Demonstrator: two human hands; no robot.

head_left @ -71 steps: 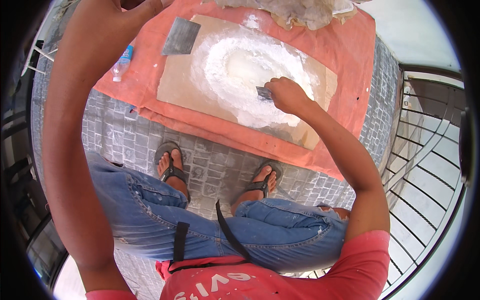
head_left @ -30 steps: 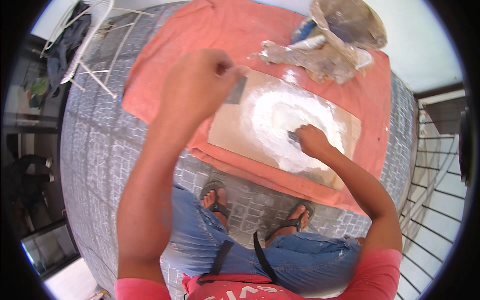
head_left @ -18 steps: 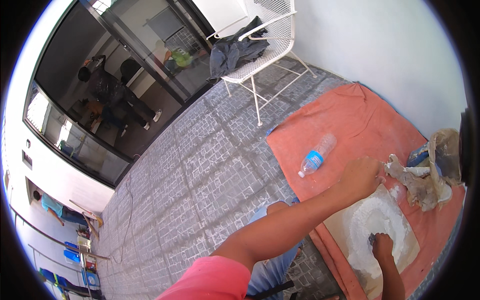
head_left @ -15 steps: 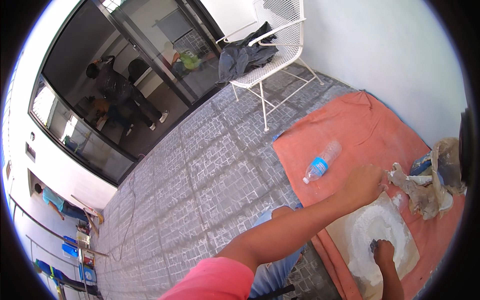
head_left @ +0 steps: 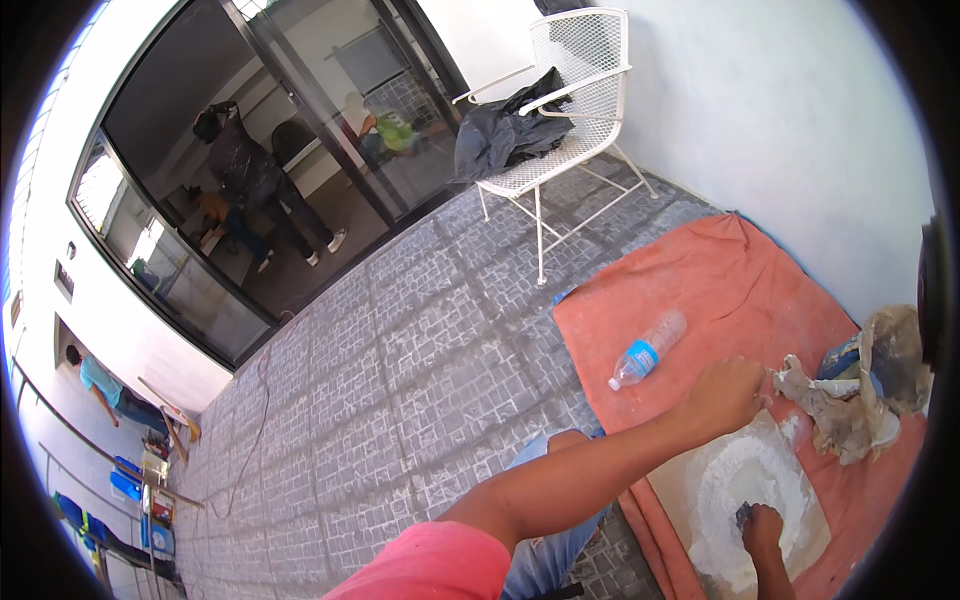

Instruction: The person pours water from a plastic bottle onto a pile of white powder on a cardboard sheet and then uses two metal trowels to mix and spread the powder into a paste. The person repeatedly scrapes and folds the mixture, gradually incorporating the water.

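My left hand [head_left: 725, 398] hangs over the far edge of a pale board [head_left: 672, 490], its fingers curled closed. What it holds, if anything, is hidden. Just right of its fingertips is a torn, crumpled paper bag [head_left: 825, 420] dusted with white. On the board lies a ring of white powder [head_left: 712, 480] with a paler, wet-looking middle. My right hand [head_left: 765, 527] is closed on a small dark grey lump [head_left: 743, 515] at this middle; its exact kind cannot be made out. A clear plastic bottle [head_left: 648, 350] with a blue label lies on its side beyond my left forearm.
An orange cloth [head_left: 690, 280] lies under the board, on grey paving [head_left: 420, 350]. Behind it stands a white mesh chair [head_left: 580, 120] bearing a black plastic bag [head_left: 510, 130]. A white wall [head_left: 780, 120] borders the right. Several people are beyond the glass door and at far left.
The view has tilted, so the chair and cloth sit lower in the picture. Both hands keep nearly the same places over the board, with the right still on the dark lump.
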